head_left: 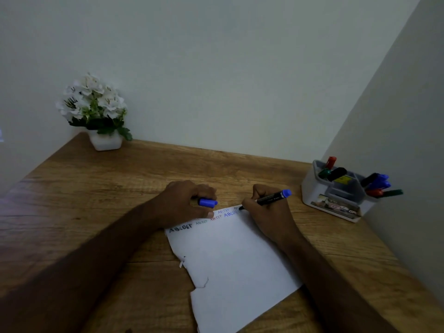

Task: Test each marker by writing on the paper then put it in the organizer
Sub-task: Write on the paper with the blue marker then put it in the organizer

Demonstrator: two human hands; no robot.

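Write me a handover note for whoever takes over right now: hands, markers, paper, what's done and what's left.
Right hand: holds the uncapped black-barrelled blue marker, tip on the white torn-edged paper, mid-word.
Left hand: pins the paper's top edge and grips the blue marker cap.
Done: several "ABCDEF" test words in black, green, red and blue along the top; red, green, black and blue markers already stand in the white-and-grey desk organizer at the right.
Left: finish the word, recap, drop it in the organizer.
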